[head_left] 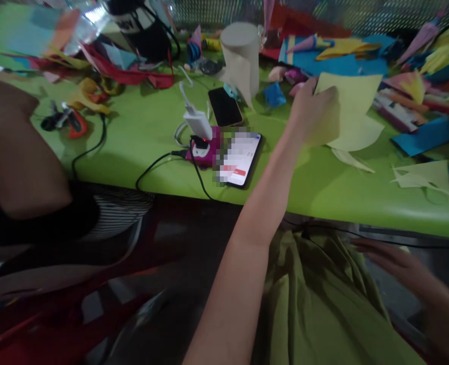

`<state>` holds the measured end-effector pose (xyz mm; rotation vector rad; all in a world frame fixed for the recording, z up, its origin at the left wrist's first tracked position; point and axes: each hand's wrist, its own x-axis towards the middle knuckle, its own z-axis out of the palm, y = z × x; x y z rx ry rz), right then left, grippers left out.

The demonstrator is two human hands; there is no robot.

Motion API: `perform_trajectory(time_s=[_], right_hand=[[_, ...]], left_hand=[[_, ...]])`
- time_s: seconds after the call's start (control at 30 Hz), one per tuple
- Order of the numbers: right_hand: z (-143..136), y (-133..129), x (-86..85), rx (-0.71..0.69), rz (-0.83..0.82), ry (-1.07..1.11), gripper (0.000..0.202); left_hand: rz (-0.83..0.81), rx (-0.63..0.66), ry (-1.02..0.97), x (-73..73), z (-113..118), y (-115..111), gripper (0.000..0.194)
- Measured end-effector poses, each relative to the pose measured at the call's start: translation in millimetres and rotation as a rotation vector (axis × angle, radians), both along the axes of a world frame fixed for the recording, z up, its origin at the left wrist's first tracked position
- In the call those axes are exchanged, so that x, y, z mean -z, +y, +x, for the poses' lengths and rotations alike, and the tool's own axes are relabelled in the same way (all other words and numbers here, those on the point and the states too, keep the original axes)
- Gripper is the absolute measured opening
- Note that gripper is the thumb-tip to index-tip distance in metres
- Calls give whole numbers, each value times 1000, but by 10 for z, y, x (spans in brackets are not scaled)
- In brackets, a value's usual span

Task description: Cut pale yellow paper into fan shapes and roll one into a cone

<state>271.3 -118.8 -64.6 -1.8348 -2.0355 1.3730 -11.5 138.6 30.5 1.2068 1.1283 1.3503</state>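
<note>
My left hand (312, 109) reaches over the green table and is closed on the left edge of a pale yellow sheet of paper (356, 104). Under and beside that sheet lie more yellow paper pieces (374, 132). A cut yellow scrap (427, 175) rests farther right, near a small blue paper (424, 136). Below the table edge, beside my lap, is my right hand (395, 261). Its fingers look stretched out, slightly blurred, with a tiny yellowish bit by them that I cannot make out.
A lit phone (241, 159), a dark phone (225, 106) and a purple power strip (209, 147) with cables lie left of my arm. Behind stand a white cylinder (241, 43) and coloured papers (334, 56). Another person's arm (19, 147) is at left, near orange-handled scissors (76, 124).
</note>
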Motion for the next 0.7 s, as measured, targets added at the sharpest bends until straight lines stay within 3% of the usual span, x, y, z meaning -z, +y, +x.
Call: perform_trajectory(time_s=[0.13, 0.23, 0.3, 0.43, 0.53, 0.6, 0.7], right_hand=[[-897, 141, 347, -336, -84, 171, 22], [-1148, 251, 320, -371, 1, 93, 32], [-1007, 271, 93, -421, 27, 83, 37], [-446, 347, -576, -588, -86, 170, 33], [-100, 564, -953, -235, 140, 74, 39], [45, 768, -1076, -72, 352, -23, 41], [95, 1085, -1088, -45, 593, -121, 39]], left_hand=[[15, 1, -67, 94, -14, 41, 8], [-35, -54, -59, 111, -42, 72, 15], [-46, -123, -44, 126, -56, 99, 23], [-13, -170, -47, 203, -69, 168, 35], [-7, -239, 35, 268, -93, 207, 49], [-13, -292, 119, 289, -122, 217, 63], [-33, -317, 223, 278, -165, 201, 74]])
